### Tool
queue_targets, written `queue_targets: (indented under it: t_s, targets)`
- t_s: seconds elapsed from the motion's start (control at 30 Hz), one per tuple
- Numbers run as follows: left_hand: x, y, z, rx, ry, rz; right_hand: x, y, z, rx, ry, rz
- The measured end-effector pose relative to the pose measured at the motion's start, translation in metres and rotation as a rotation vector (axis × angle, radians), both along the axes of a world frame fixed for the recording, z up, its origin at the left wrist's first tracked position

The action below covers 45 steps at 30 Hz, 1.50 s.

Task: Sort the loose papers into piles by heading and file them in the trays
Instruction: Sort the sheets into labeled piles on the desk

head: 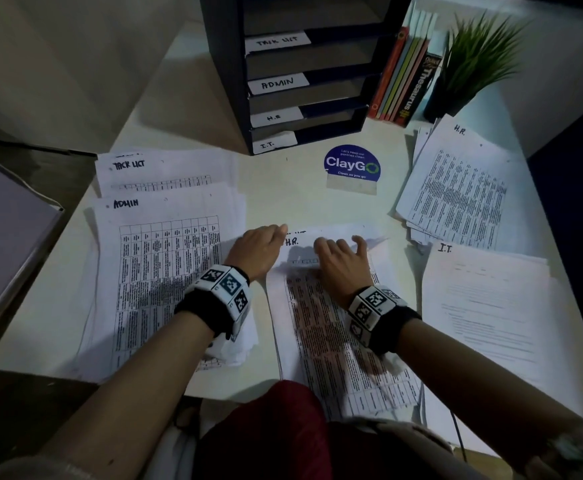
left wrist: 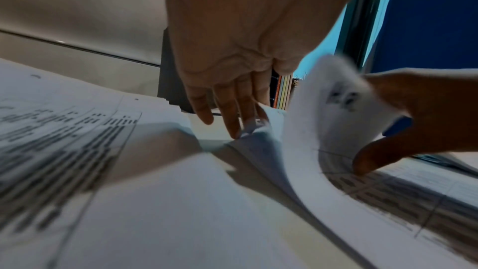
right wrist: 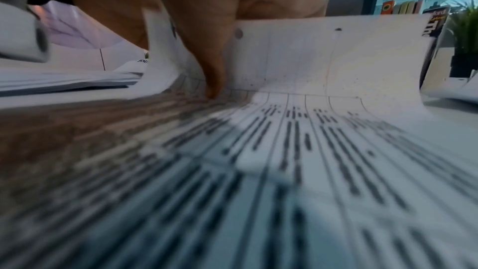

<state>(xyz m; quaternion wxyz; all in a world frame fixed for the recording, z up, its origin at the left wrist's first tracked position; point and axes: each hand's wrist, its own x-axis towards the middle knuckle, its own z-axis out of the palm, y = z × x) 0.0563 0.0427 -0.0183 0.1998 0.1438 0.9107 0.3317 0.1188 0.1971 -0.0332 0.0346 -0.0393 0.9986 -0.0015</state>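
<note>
Nearest us, our right hand curls over the top edge of the white printed sheet headed H.R. on the unsorted middle stack, thumb pressing its table grid. Our left hand, fingers straight, steadies the sheets beneath at the corner. We judge two pages might lift together, or the curl could crease. Beyond, the dark blue labelled tray rack sits at the back of the pale table.

Left hand fingers extended, right hand apparently pinching
</note>
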Motion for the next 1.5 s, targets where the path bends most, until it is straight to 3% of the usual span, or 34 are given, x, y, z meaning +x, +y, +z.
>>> queue_targets:
  t_s: [0.23,0.33,0.43,0.6,0.7,0.8,0.87,0.93,0.97,1.07,1.2,1.33,1.4,1.5]
  targets:
    - [0.009,-0.003,0.004,0.114,-0.016,-0.009,-0.011,0.004,0.007,-0.023,-0.050,-0.006]
    - [0.012,-0.005,0.006,0.261,-0.137,0.054,-0.006,0.004,0.002,0.109,0.029,-0.045]
    - [0.014,-0.008,0.004,0.382,-0.268,0.040,-0.001,-0.001,0.000,0.057,0.010,-0.045]
    - [0.023,0.000,-0.002,0.296,-0.310,0.084,-0.011,0.005,0.020,-0.293,-0.080,-0.146]
    - [0.026,0.012,0.001,0.310,-0.261,0.233,-0.015,0.016,0.032,-0.549,0.199,-0.320]
    - [0.019,0.013,0.017,0.532,-0.293,0.372,-0.014,0.048,0.038,-0.658,0.415,-0.728]
    - [0.013,0.013,0.033,0.703,-0.392,0.373,-0.008,0.073,0.039,-0.936,0.322,-0.955]
    - [0.009,0.008,0.040,0.788,-0.476,0.383,-0.010,0.078,0.038,-1.301,0.203,-0.961]
    - [0.008,0.009,0.041,0.766,-0.494,0.382,-0.010,0.079,0.035,-1.388,0.190,-0.911]
    - [0.006,0.022,0.045,0.702,-0.480,0.442,-0.009,0.078,0.040,-1.275,0.183,-0.776]
    - [-0.024,0.029,0.063,0.820,-0.361,0.670,0.014,0.096,0.044,-1.187,0.105,-0.731]
    - [-0.058,0.034,0.090,0.943,-0.268,0.764,0.041,0.108,0.040,-1.309,-0.050,-0.729]
    - [-0.070,0.041,0.091,0.940,-0.245,0.728,0.043,0.111,0.041,-1.381,0.069,-0.795]
    - [-0.068,0.053,0.082,0.931,-0.297,0.518,0.041,0.126,0.052,-1.545,0.324,-1.071]
